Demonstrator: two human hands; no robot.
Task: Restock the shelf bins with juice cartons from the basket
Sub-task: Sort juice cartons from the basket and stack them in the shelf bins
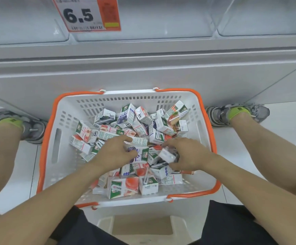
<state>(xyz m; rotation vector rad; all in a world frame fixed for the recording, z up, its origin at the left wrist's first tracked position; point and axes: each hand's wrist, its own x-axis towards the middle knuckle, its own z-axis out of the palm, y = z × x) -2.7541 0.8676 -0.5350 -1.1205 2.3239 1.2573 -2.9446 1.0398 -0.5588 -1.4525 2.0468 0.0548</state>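
1. A white basket (67, 124) with an orange rim is seen on the floor between the person's two shoes, and a loose heap of small juice cartons (126, 135) is held in it, lying at every angle.
2. The left hand (115, 152) is placed on the middle of the heap; its fingers are curled over a purple-printed carton (140, 153), with the thumb against the carton's near side, so the carton is judged to be gripped.
3. The right hand (188, 154) is laid just beside it, and a white-faced carton (166, 155) is pinched between its curled fingers and thumb, tilted on one corner.
4. The cartons are judged to be light, stiff-walled and somewhat smooth; crushing is thought possible if they are squeezed hard on the broad faces.
5. A hold across the two narrow sides is judged best, with the attached straw kept clear of the fingers.
6. The clear shelf bins (143, 23) are seen above the basket, behind a price tag (85, 14) marked 6.5; no carton can be made out in them, so the restocking is judged to be at an early stage.
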